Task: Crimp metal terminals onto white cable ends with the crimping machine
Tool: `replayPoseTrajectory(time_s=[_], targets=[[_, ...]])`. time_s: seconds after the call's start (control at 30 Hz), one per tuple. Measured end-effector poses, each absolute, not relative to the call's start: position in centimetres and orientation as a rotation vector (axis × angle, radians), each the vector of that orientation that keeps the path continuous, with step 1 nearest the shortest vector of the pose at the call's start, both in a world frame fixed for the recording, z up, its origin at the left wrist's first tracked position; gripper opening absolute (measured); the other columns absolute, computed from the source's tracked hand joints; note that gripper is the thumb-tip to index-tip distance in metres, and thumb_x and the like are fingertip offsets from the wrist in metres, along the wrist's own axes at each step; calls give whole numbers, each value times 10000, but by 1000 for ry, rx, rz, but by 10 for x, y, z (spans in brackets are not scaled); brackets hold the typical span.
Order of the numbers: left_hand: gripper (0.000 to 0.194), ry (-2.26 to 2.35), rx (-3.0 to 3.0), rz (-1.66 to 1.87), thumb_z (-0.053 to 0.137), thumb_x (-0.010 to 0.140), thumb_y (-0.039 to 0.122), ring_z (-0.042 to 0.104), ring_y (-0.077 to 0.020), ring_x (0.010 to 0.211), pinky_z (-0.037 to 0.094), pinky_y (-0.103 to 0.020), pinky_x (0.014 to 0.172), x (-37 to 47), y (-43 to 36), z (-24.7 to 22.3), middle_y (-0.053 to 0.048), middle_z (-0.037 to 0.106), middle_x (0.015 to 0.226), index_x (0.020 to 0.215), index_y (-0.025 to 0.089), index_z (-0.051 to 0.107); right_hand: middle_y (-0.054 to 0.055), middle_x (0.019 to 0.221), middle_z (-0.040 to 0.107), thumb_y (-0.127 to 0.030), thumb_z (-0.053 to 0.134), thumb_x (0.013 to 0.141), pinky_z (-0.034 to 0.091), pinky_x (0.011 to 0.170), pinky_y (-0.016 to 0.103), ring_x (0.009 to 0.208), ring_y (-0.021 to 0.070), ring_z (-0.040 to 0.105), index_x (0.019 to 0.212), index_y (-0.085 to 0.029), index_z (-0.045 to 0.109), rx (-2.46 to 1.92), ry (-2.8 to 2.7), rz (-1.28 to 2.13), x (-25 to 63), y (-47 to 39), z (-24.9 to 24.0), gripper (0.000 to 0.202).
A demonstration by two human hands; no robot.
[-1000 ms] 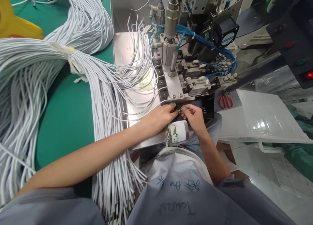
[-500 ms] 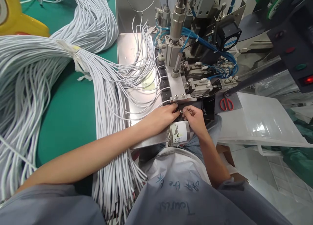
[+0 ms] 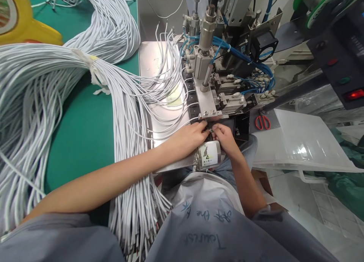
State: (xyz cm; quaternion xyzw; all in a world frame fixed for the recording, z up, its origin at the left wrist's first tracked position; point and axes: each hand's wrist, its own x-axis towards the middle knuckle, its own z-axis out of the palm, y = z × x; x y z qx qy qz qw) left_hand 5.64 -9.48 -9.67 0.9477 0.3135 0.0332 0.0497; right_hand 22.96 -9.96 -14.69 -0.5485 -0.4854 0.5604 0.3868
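Note:
Both hands meet at the front of a metal machine (image 3: 202,66). My left hand (image 3: 197,133) lies at its front edge, fingers bent and pressed together near a small metal part (image 3: 211,131). Thumb and fingers of my right hand (image 3: 223,135) pinch that small part from the right side. What my left fingertips hold, if anything, is too small to make out. White cables (image 3: 167,121) run from the machine's black block across the metal plate (image 3: 146,61) to a large tied bundle (image 3: 125,114) on the left.
The green table (image 3: 82,133) carries more cable bundles and a yellow object (image 3: 42,32) at the top left. A labelled metal box (image 3: 209,154) sits just below my hands. To the right are red scissors (image 3: 262,122), a white tray (image 3: 307,140) and a dark control panel (image 3: 338,61).
The whole view has shifted slightly, so the table and machine appear a little lower and to the right. My hands keep nearly the same pose at the small part.

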Motion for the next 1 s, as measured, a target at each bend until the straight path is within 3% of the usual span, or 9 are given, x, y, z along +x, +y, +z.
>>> replayPoseTrajectory(time_s=[0.2, 0.4, 0.53, 0.63, 0.87, 1.0], targets=[[194, 1212, 2872, -241, 469, 782, 21, 610, -217, 719, 421, -302, 570, 60, -106, -73, -108, 597, 733, 720, 92, 639, -62, 529, 348, -408, 480, 827, 283, 478, 235, 493, 94, 324, 642, -215, 411, -1335, -1368, 1345, 231, -99, -159, 276], [200, 1249, 2775, -328, 473, 779, 19, 604, -162, 690, 360, -248, 496, 58, -105, -67, -101, 613, 807, 742, 101, 652, -46, 550, 388, -407, 442, 867, 321, 497, 245, 512, 110, 359, 707, -204, 502, -1446, -1368, 1127, 234, -109, -155, 265], [244, 1253, 2773, -305, 436, 782, 14, 604, -179, 728, 384, -257, 524, 57, -107, -68, -111, 610, 825, 787, 102, 664, 1, 690, 544, -372, 411, 900, 390, 605, 268, 625, 136, 481, 958, -195, 645, -1437, -1587, 972, 235, -122, -137, 299], [266, 1244, 2749, -279, 417, 780, 24, 603, -207, 733, 399, -286, 530, 56, -106, -70, -117, 604, 826, 799, 109, 668, 16, 718, 554, -370, 446, 895, 386, 616, 274, 635, 138, 491, 1020, -200, 691, -1460, -1820, 849, 233, -129, -128, 324], [241, 1207, 2781, -99, 431, 779, 51, 600, -184, 602, 344, -282, 479, 49, -103, -77, -101, 603, 743, 757, 106, 664, 25, 750, 581, -335, 447, 897, 418, 660, 278, 635, 142, 508, 1173, -181, 632, -1491, -1878, 731, 230, -133, -129, 366], [223, 1209, 2782, -120, 440, 791, 70, 613, -192, 610, 325, -270, 470, 49, -104, -75, -101, 616, 730, 761, 105, 659, 56, 822, 631, -334, 421, 907, 421, 702, 286, 734, 167, 562, 1115, -188, 671, -1534, -1941, 682, 229, -132, -127, 357]])
